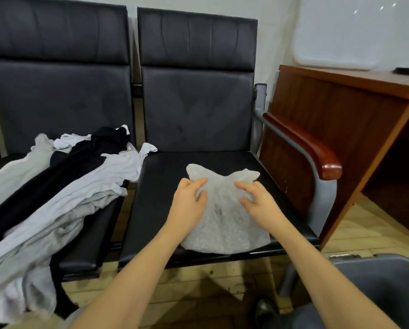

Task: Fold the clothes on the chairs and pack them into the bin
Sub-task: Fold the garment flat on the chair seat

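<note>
Both hands, left hand (pixel 189 200) and right hand (pixel 258 199), rest curled fingers on the speckled grey garment (pixel 224 224), pinching its upper part flat against the black padded chair seat (pixel 160 198) for folding.

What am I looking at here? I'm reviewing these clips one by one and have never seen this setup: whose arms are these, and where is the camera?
There is no machine. A person wears one camera on the head, looking down at their own bare arms. Both hands work on a light grey garment lying on the seat of the right chair. The left hand and right hand rest on its upper part with fingers curled into the cloth. A pile of clothes, white, grey and black, waits on the left chair. The grey bin stands at lower right, beside a wooden desk.
</note>
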Demonstrator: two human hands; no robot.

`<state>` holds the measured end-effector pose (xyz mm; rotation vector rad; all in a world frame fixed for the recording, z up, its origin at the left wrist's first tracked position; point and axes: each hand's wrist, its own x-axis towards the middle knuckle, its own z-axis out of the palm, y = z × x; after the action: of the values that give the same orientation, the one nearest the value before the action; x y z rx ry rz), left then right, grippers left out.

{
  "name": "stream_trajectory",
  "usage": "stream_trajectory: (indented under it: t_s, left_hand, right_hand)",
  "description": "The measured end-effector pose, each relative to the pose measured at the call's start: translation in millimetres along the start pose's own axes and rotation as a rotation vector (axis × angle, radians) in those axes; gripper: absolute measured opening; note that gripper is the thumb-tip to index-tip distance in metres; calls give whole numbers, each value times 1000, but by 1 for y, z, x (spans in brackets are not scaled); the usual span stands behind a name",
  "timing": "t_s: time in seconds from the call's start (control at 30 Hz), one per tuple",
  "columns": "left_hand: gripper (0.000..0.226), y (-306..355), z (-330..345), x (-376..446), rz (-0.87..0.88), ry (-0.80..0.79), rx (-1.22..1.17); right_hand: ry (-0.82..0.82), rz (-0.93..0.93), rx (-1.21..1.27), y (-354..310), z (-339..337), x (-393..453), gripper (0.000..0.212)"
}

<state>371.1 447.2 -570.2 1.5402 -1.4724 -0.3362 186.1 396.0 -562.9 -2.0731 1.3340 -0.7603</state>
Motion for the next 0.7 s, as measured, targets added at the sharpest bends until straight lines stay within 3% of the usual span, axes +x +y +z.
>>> stream_trajectory:
  t_s: [0.2, 0.47, 0.7]
  left_hand:
    - [41, 55, 16, 15, 87, -114, 22]
    - [41, 126, 135, 33, 336, -267, -3]
    - [39, 168, 264, 18, 577, -422, -77]
  right_hand:
    - [117, -96, -21, 15, -61, -20, 43]
    - [316, -50, -167, 97, -152, -61, 49]
    - [449, 241, -198, 192, -203, -127, 43]
